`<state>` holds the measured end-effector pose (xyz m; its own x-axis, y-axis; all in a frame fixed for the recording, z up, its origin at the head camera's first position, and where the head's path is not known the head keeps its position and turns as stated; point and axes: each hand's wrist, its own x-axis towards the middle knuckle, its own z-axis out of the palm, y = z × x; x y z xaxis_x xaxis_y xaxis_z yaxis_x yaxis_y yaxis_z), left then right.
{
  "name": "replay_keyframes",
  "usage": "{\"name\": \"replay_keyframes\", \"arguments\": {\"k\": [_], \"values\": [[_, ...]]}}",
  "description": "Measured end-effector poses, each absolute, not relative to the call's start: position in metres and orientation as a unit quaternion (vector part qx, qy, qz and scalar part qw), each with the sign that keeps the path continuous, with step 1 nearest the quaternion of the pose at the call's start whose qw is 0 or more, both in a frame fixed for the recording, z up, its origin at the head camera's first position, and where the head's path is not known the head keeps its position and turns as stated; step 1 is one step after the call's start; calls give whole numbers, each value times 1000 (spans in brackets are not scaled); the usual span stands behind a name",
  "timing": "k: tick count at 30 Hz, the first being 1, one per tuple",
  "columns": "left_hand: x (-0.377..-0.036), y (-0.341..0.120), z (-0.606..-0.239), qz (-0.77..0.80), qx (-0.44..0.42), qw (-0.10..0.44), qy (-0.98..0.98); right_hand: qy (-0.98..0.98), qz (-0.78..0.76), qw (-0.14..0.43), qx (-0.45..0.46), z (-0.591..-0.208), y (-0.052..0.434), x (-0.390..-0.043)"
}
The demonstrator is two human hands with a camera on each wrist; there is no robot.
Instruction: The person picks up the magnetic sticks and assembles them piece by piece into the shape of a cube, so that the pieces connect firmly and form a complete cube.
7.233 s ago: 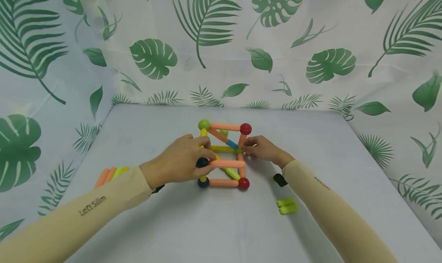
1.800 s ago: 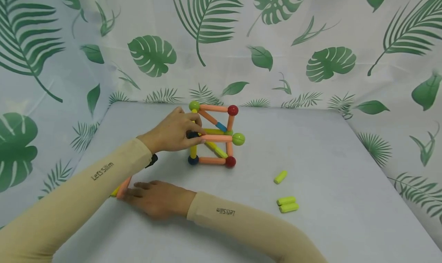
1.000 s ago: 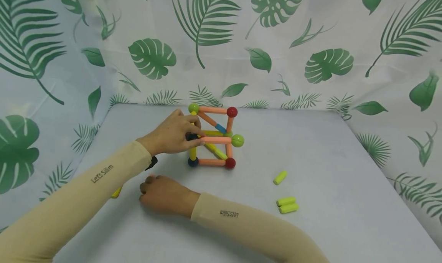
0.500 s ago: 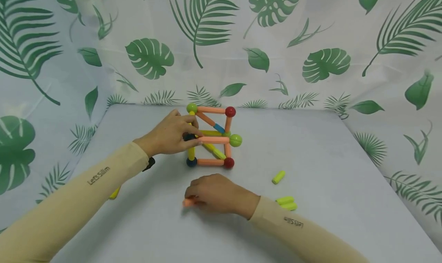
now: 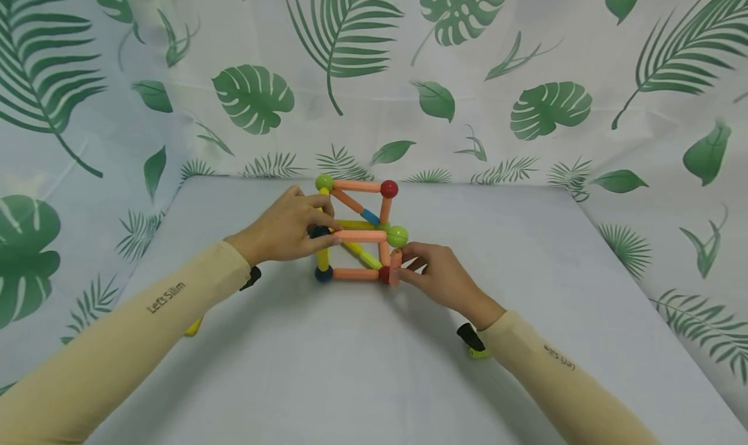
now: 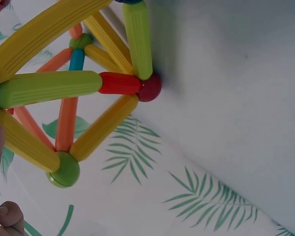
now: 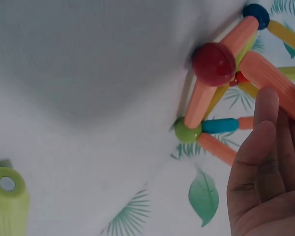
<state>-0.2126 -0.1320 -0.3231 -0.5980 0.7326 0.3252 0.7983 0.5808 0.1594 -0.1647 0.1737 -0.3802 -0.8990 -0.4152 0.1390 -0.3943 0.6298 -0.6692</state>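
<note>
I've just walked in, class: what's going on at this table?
A person's left hand holds a frame of sticks and balls at a dark blue ball. The right hand pinches an orange stick near the frame's nearer red ball; whether they touch is unclear. A loose lime stick lies on the table.

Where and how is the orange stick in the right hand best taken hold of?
Likely around its middle, from the right: the orange stick is straight and slim, so a pinch can close across it with both ends bare; the frame crowds its left, so the right hand's side suits.
</note>
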Motion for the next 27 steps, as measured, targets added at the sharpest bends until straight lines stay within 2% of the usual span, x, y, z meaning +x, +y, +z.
{"name": "replay_keyframes", "arguments": {"k": [10,15,21,27], "values": [[-211,-132,-322,-144,-432,115,-883,891,-407,11,-202,-382,168,-180],[-210,-131,-321,-153,-432,111,-882,894,-405,39,-188,-385,169,-183],[-213,-138,-317,-248,-412,93,-872,906,-366,79,-198,-389,168,-189],[-214,-144,-314,-268,-395,49,-877,922,-307,106,-211,-399,166,-195]]}}
